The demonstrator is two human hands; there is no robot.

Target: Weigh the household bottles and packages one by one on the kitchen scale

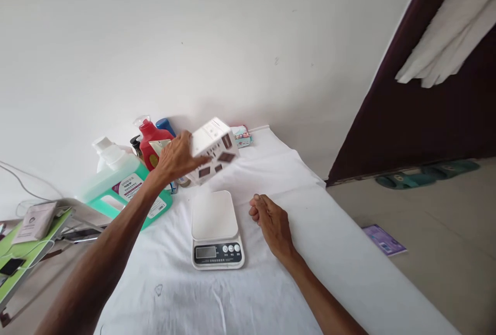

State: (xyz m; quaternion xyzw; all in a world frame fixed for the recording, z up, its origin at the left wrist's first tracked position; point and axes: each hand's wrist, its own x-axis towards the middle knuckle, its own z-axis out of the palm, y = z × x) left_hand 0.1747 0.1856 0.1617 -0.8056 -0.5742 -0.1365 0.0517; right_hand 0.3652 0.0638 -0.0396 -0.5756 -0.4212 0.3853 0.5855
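From my end of the feed, I have the hands well apart. My left hand [176, 158] is clamped on one end of a white box [211, 141], holding it tilted just past the far edge of the kitchen scale [215, 216]. My right hand [272, 223] is curled into a loose fist beside the scale, over the white-covered worktop [310, 268]; I can't tell whether it touches the cloth. I see a jug of green liquid [134, 185] and a red bottle [153, 141] near the left arm.
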